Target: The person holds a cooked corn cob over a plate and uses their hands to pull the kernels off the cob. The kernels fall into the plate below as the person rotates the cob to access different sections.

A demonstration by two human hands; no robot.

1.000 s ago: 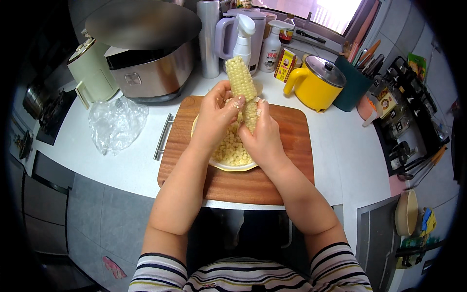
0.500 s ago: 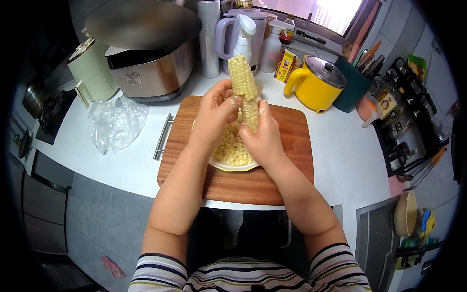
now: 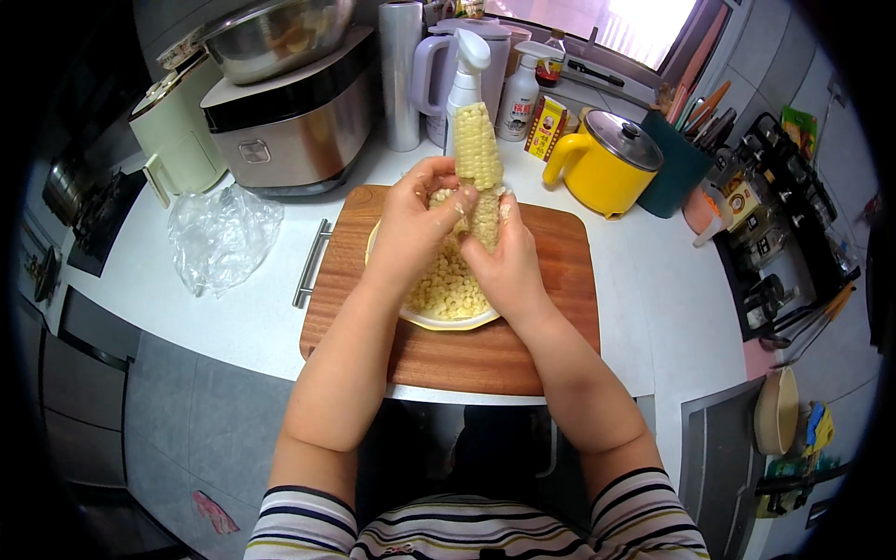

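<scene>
Left hand beside right hand over dish, both with fingers curled around a near-upright corn cob

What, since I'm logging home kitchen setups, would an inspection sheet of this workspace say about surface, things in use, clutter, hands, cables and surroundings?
Surface: white countertop, brown cutting board on it.
Things in use: corn cob, top covered in kernels, lower part apparently stripped; loose kernels in a dish on the board.
Clutter: crumpled clear plastic bag left of the board; pink cloth on the floor.
Hands: right hand grips the cob's lower part; left hand, cupped with some kernels, has its thumb against it.
Cables: nothing seen.
Surroundings: silver-black cooker, metal bowl on top; yellow pot; teal utensil holder.
</scene>
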